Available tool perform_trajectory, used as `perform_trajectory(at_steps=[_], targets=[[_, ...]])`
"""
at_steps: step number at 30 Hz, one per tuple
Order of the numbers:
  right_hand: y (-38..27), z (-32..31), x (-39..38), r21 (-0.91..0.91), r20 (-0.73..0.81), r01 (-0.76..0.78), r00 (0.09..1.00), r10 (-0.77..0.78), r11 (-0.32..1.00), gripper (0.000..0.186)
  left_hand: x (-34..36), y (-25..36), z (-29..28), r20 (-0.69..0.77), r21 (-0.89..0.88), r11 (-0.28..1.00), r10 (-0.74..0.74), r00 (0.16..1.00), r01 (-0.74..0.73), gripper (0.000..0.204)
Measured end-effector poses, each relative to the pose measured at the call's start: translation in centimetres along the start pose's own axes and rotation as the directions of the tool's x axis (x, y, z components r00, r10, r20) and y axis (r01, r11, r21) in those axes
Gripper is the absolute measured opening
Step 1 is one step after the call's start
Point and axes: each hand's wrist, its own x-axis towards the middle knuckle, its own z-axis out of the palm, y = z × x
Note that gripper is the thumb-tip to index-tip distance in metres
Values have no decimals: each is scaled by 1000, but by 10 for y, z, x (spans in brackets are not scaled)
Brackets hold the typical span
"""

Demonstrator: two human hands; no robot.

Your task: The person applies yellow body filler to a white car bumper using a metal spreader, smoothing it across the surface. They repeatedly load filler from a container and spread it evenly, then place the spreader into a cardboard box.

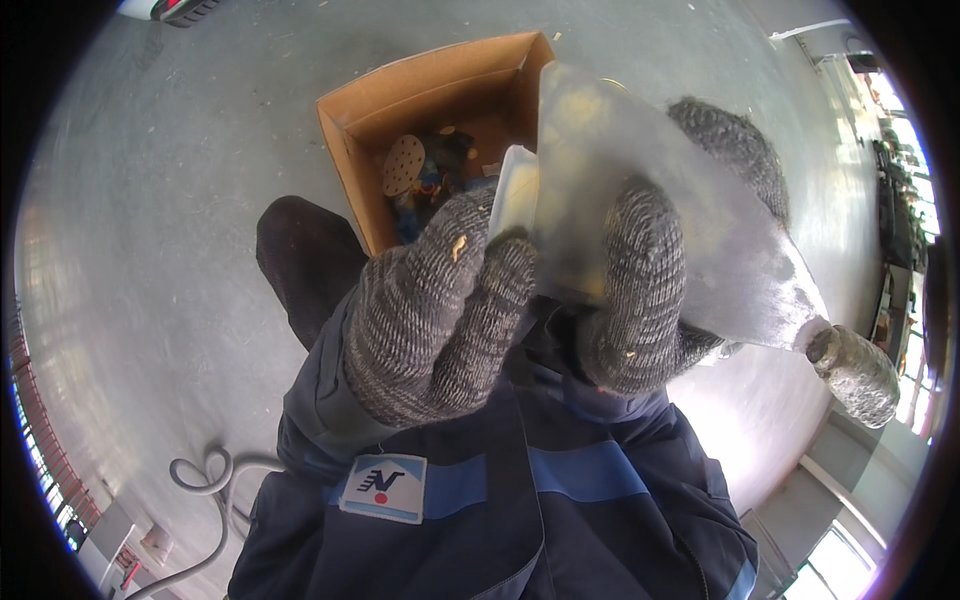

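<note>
Both my hands wear grey knitted gloves. My right hand (640, 290) grips a wide putty knife (730, 250) by its metal blade, with the thumb across the front and fingers behind. Yellowish smears mark the broad end of the blade. The knife's crusted handle (860, 380) sticks out to the right, outside my grip. My left hand (430, 310) pinches a small, pale, flat rectangular piece (516, 190) with a whitish edge and yellowish face. It sits right beside the blade's broad end; I cannot tell whether they touch.
An open cardboard box (430, 90) stands on the grey floor (200, 200) beyond my hands. A round sanding disc (404, 165) with holes and mixed scraps lie inside. My dark shoe (305, 260) is left of the box. A grey hose (205, 490) curls at lower left.
</note>
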Motion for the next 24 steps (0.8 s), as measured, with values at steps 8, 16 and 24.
perform_trajectory(at_steps=[8,16,24], targets=[[-4,-9,5,-38,-31,58,998,-59,998,44,4,4,4,-19,-8,999,31,999,-31,46],[-9,-12,5,-115,17,75,997,-74,990,44,6,1,-4,34,-24,998,54,998,-54,43],[-7,-14,1,-227,155,87,987,-52,970,44,3,-5,-7,49,-47,997,56,997,-54,41]])
